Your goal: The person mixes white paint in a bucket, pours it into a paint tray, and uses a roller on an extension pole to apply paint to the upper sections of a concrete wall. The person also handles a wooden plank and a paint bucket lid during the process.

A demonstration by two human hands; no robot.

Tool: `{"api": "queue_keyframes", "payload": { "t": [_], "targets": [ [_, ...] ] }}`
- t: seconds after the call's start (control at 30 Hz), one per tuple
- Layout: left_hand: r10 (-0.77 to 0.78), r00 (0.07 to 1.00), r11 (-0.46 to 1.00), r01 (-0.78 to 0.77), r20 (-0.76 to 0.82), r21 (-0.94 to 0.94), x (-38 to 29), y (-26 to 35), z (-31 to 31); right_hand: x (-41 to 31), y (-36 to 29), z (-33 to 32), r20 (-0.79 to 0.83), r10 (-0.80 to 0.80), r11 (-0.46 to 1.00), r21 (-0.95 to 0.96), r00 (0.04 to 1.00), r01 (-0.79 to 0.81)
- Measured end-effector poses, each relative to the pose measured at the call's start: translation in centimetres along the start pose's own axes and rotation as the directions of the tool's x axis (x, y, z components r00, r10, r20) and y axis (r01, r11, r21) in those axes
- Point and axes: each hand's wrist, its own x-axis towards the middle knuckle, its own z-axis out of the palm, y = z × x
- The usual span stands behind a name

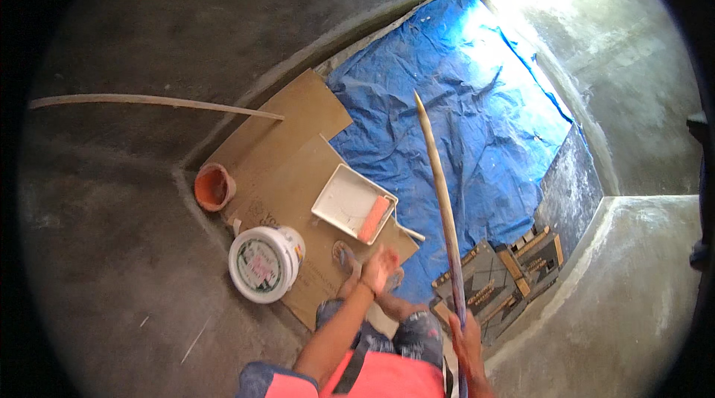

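My right hand [470, 345] is wrapped around a long wooden pole [441, 186] at the lower right. The pole stands upward in the view, with its tapered tip over the blue tarpaulin. Nothing shows in my left hand [381, 269], which is held out over my feet, palm partly up and slightly blurred. Just beyond it, a white paint tray [343, 194] lies on cardboard sheets [279, 158]. A paint roller [375, 219] with an orange-pink sleeve rests in the tray, its pale handle sticking out over the right edge.
A lidded white plastic bucket [260, 271] stands at my left, with a small reddish-orange pot [214, 187] beyond it. Another wooden pole [156, 101] crosses the left wall. A crumpled blue tarpaulin [424, 85] covers the floor ahead. Dark flat boxes [491, 286] lie at right.
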Motion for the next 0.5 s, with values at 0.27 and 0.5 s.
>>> {"api": "queue_keyframes", "payload": {
  "t": [0.27, 0.5],
  "targets": [
    [-0.091, 0.974, 0.995, 0.081, -0.207, -0.056, 23.7, -14.8, -20.2, 1.2, 16.0, 7.4, 0.102, 0.393, 0.919, -0.061, 0.914, -0.389],
    [0.012, 0.895, 0.857, -0.239, -0.446, -0.457, 46.4, -19.5, -27.0, 4.8, 22.9, 9.3, 0.161, 0.640, 0.740, -0.392, 0.751, -0.547]
  ]
}}
